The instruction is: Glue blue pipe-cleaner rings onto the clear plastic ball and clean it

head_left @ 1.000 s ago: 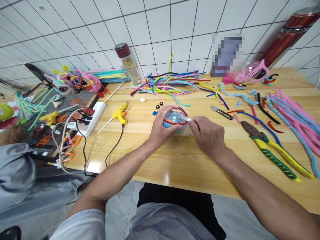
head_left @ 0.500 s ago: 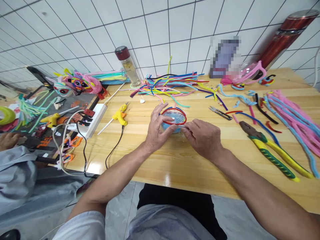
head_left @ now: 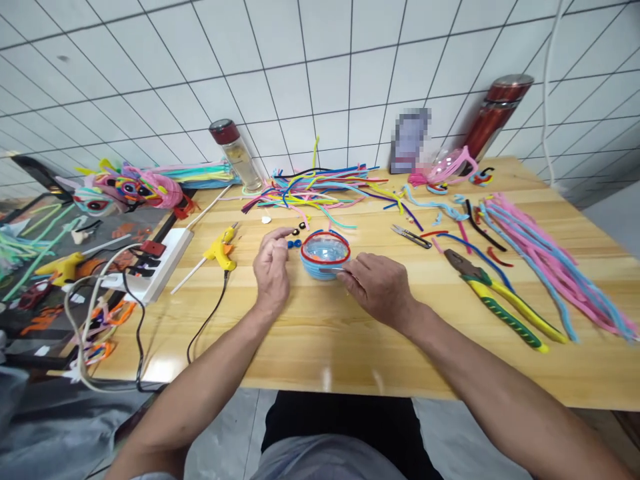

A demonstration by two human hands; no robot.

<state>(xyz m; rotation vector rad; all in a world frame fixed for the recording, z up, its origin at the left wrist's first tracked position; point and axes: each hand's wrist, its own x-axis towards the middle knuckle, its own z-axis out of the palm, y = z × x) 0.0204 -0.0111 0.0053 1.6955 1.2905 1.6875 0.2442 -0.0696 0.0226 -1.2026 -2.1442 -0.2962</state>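
- Left hand [head_left: 273,275] has come away from the blue bowl-shaped piece [head_left: 313,269] since the frame half a second earlier; right hand [head_left: 381,288] remains at the near side of the piece.
- Left hand state: partly curled, index finger extended toward small black pieces [head_left: 296,231]; cannot tell whether anything is pinched.
- Right hand state: closed, thumb and fingers gripping a thin pale tool [head_left: 331,269], its free end against the near wall of the piece.
- Blue piece: on the table [head_left: 320,347] between both hands, red rim upward, clear material within.
- Small blue pieces [head_left: 294,244]: just left of the bowl-shaped piece, near the left fingertips.
- Left of the left hand: yellow glue gun [head_left: 219,252], white stick protruding from its rear, black cord running to the near edge. Farther left, white power strip [head_left: 170,257] with plugs seated.
- Right of the right hand: snips [head_left: 411,237]; pliers [head_left: 500,319] with green-and-yellow handles; beyond, pink and blue fuzzy stems [head_left: 550,273].
- Behind: mixed coloured stems [head_left: 320,190] in a loose heap, glass bottle [head_left: 237,157] at their left.
- Back right: red flask [head_left: 495,117] near the tiled wall.
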